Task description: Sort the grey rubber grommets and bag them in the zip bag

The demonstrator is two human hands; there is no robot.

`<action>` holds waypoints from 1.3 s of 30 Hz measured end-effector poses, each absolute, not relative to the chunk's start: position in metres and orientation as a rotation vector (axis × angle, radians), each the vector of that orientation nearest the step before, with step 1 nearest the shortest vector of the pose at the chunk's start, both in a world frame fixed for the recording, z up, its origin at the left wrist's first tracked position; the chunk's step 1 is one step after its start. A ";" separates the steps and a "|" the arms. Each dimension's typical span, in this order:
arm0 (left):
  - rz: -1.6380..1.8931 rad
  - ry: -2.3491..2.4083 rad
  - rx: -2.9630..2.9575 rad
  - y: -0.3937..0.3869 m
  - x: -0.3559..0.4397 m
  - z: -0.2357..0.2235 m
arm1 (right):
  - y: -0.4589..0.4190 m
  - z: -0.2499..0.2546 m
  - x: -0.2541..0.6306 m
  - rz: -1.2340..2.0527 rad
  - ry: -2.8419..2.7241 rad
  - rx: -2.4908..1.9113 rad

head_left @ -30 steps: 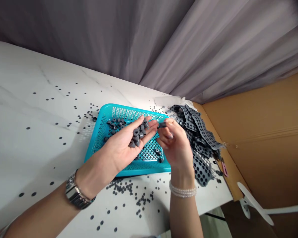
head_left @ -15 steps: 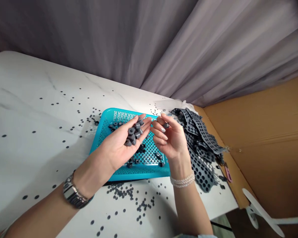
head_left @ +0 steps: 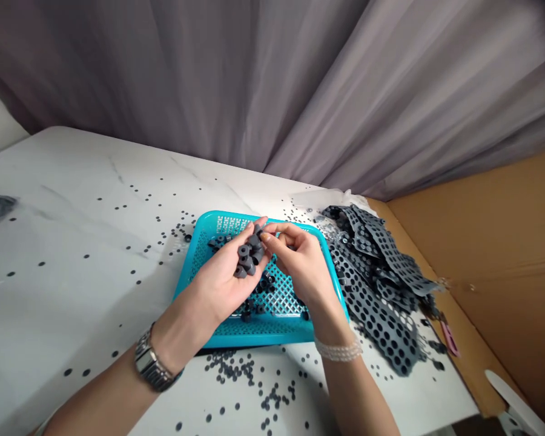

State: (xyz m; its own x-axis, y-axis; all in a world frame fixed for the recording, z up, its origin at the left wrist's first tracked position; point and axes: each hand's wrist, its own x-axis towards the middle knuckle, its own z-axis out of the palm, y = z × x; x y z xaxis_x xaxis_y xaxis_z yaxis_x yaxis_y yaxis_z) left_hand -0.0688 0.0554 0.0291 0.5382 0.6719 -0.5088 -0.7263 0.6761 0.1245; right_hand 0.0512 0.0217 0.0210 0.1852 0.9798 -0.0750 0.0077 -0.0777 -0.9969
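My left hand (head_left: 222, 275), palm up and cupped, carries several small dark grey rubber pieces (head_left: 249, 254) with round holes in them. My right hand (head_left: 300, 254) reaches over its fingertips, thumb and forefinger pinching one dark grey rubber piece (head_left: 258, 232) at the edge of the pile. Behind the curled fingers of that hand another dark bit shows partly. Both hands are above a turquoise plastic basket (head_left: 272, 335), in which several more dark pieces (head_left: 267, 282) lie scattered over the lattice bottom.
Small black discs (head_left: 229, 366) are strewn over the white marbled table (head_left: 72, 315). To the right of the basket lie crumpled grey perforated sheets (head_left: 376, 290), near a pink-handled tool (head_left: 449, 339) and a cardboard panel (head_left: 495, 254). A grey curtain (head_left: 236, 91) hangs behind.
My right hand has turned over and moved in to the left palm, where its fingertips now touch the pile. The left hand still cups the pieces. The whole view has shifted slightly.
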 end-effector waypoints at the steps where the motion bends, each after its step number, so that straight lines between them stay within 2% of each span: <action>1: 0.835 0.535 -0.131 0.055 -0.069 0.029 | 0.021 0.021 0.052 1.145 -1.037 -1.338; 14: 0.876 0.533 -0.117 0.055 -0.073 0.040 | 0.019 0.029 0.063 1.506 -0.670 -0.924; 18: 0.823 0.443 -0.148 0.053 -0.074 0.038 | 0.019 0.033 0.073 1.477 -0.591 -0.898; 22: 0.790 0.463 -0.173 0.051 -0.072 0.040 | 0.020 0.032 0.070 1.346 -0.674 -1.090; 28: 0.759 0.557 -0.207 0.049 -0.068 0.040 | 0.015 0.031 0.056 0.769 -1.309 -1.444; 30: 0.732 0.563 -0.172 0.050 -0.067 0.038 | 0.014 0.031 0.053 0.664 -1.434 -1.504; 36: 0.760 0.633 -0.137 0.047 -0.067 0.033 | 0.014 0.041 0.068 0.574 -1.508 -1.591; 39: 0.723 0.525 -0.132 0.046 -0.070 0.031 | 0.012 0.042 0.112 0.351 -1.385 -1.740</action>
State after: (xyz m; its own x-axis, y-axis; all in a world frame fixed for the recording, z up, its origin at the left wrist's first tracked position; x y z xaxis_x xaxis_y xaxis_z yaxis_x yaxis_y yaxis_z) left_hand -0.0702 0.0456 0.0313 0.6268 0.5966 -0.5013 -0.6612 0.7476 0.0629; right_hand 0.1115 0.0117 0.0421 0.3440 0.8957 0.2819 0.6532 -0.0126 -0.7571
